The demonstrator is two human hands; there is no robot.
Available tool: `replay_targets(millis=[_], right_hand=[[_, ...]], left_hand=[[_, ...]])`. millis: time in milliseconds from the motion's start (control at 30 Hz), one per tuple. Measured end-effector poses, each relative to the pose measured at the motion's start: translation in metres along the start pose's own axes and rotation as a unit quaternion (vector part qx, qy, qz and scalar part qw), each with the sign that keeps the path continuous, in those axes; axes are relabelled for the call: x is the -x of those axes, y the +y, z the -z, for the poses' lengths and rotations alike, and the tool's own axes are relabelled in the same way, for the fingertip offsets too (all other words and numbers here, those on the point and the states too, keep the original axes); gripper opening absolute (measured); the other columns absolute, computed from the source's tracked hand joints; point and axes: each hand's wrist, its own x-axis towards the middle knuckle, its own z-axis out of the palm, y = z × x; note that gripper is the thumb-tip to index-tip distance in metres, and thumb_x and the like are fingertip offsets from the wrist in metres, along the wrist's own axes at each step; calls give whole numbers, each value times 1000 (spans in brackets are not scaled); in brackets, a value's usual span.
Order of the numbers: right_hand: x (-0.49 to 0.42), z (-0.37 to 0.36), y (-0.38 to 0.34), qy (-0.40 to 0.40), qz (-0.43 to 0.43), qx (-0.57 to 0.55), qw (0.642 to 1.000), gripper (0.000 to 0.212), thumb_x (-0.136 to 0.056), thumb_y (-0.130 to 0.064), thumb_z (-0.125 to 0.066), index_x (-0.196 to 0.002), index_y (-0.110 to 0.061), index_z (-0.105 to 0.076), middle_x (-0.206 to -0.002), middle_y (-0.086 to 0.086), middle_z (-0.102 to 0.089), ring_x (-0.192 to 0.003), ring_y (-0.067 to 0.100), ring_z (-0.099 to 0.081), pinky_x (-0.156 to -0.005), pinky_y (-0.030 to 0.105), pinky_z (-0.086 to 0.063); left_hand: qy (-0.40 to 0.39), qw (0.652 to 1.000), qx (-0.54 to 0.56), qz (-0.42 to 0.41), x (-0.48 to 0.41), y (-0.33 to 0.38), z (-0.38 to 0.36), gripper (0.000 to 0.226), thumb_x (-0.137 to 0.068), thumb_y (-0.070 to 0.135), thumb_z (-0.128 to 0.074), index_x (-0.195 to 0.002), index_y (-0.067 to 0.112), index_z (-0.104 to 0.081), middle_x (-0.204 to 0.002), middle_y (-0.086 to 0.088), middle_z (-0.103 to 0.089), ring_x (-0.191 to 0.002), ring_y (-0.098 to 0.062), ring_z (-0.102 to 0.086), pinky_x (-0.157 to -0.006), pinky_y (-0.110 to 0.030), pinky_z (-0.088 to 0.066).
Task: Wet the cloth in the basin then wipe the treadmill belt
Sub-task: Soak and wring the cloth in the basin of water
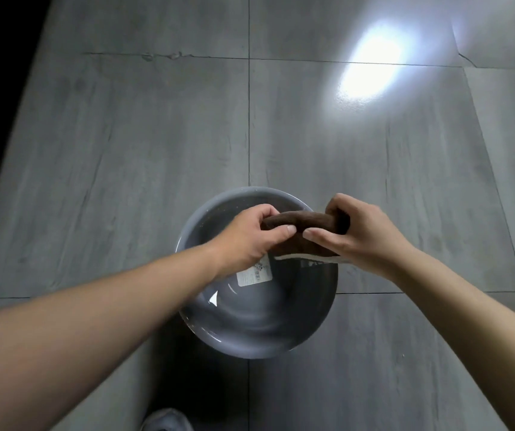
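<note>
The brown cloth (309, 223) was bunched into a thick, rope-like roll and held level between both hands, directly above the far half of the grey basin (327, 309) and clear of its rim. Its surface looked dark and nappy, like towelling. A pale, whitish edge (312, 259) ran along its lower side, nearest the camera, and hung a little below the roll. The left hand (250, 241) clenched the roll's left end, with the fingers curled over the top and the thumb pressed along the near side. The right hand (358, 234) grasped the right end in the same way, fingers wrapped over and thumb laid flat against the cloth. The two thumb tips lay close together near the middle of the roll. Both bare forearms reached in from the lower corners of the view. The round basin stood on a floor of large grey tiles (156, 135), across the line where two tiles met. Its inside was smooth and glossy, with a small bright glint on the left wall. How much water it held could not be told. A white label (254, 275) showed inside it, just below the left wrist. A patch of glare (371, 63) shone on the tiles at the far right, and the toe of a grey shoe (165, 419) showed at the bottom edge.
</note>
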Motion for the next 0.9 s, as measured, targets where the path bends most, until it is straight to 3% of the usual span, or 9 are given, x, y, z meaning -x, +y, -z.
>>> replay_targets(millis=[100, 167, 233, 333, 433, 533, 667, 900], right_hand=[[3, -20, -29, -18, -55, -189, 980, 26, -77, -39, -82, -88, -21, -67, -76, -5, -68, -69, 6, -62, -63, 23, -51], [3, -44, -44, -56, -122, -326, 936, 22, -80, -30, -83, -94, -18, -71, -82, 1, -73, -76, 10, -68, -69, 32, -58], [1, -71, -50, -65, -187, -379, 904, 21, -83, -29, -80, -99, -19, -70, -91, 2, -75, -85, 16, -71, -68, 34, -61], [-5, -108, -41, -6, -195, -273, 942, 21, -89, -34, -73, -106, -22, -67, -98, -6, -70, -93, 11, -66, -74, 22, -52], [-8, -127, -30, 23, -190, -204, 960, 30, -94, -37, -66, -120, -21, -64, -104, -11, -65, -105, 13, -62, -86, 23, -42], [-5, -138, -27, 10, -181, -173, 968, 37, -95, -39, -64, -127, -22, -61, -112, -5, -65, -108, 14, -59, -91, 23, -40], [-5, -146, -26, 25, -181, -173, 968, 37, -95, -38, -64, -127, -19, -62, -121, 3, -68, -115, 20, -60, -89, 21, -37], [-6, -151, -24, 32, -164, -125, 978, 28, -94, -34, -66, -115, -16, -65, -106, 4, -71, -102, 24, -63, -76, 24, -36]], left_hand=[[45, 999, 29, 9, 19, -10, 24, 14, -94, 27, -69, -88, 18, -59, -74, 8, -61, -70, -6, -56, -71, -26, -46], [115, 992, 47, 25, 29, -25, 33, 18, -91, 36, -69, -97, 20, -62, -86, 8, -69, -83, -8, -65, -82, -31, -51], [179, 982, 35, 53, 36, -40, 34, 23, -91, 41, -65, -105, 23, -62, -100, 6, -72, -101, -15, -67, -93, -38, -52], [202, 971, -86, 89, 37, -53, 26, 21, -101, 34, -55, -113, 18, -53, -112, -2, -67, -107, -24, -62, -89, -33, -45], [175, 965, -122, 156, 24, -54, 7, 30, -103, 28, -51, -124, 8, -45, -122, -16, -64, -113, -35, -60, -82, -29, -41], [173, 955, -119, 209, 11, -59, 0, 37, -102, 28, -53, -129, 5, -42, -132, -20, -59, -121, -38, -57, -93, -35, -43], [189, 948, -117, 227, 8, -75, 2, 42, -100, 31, -57, -129, 4, -43, -133, -21, -59, -122, -39, -57, -101, -39, -45], [188, 943, -142, 234, 8, -83, -2, 42, -100, 31, -57, -131, 5, -46, -132, -19, -60, -121, -37, -57, -98, -37, -44]])
